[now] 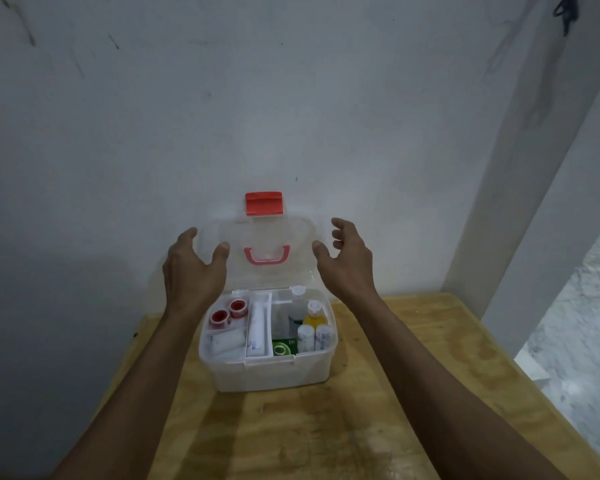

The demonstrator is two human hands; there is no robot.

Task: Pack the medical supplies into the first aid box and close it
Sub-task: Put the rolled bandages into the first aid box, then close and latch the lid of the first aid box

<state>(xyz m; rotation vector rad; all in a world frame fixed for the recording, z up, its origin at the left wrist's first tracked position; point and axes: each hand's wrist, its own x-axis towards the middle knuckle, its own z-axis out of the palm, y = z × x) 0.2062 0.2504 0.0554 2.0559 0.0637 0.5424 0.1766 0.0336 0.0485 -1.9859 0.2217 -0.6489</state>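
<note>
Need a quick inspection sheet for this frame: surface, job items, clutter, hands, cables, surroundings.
Surface: wooden table, stained, set against the wall.
Job's things: first aid box open, clear lid upright with red latch on top and pink handle. Inside: two red tape rolls, gauze roll, white tube in the middle tray slot, clear bottle, yellow bottle, two bandage rolls, green packet.
Clutter: nothing seen loose on the table.
Hands: left hand and right hand open, empty, at either side of the lid; contact cannot be told.
Cables: dark cord hanging top right.
Surroundings: scuffed white wall; white pillar on the right.
</note>
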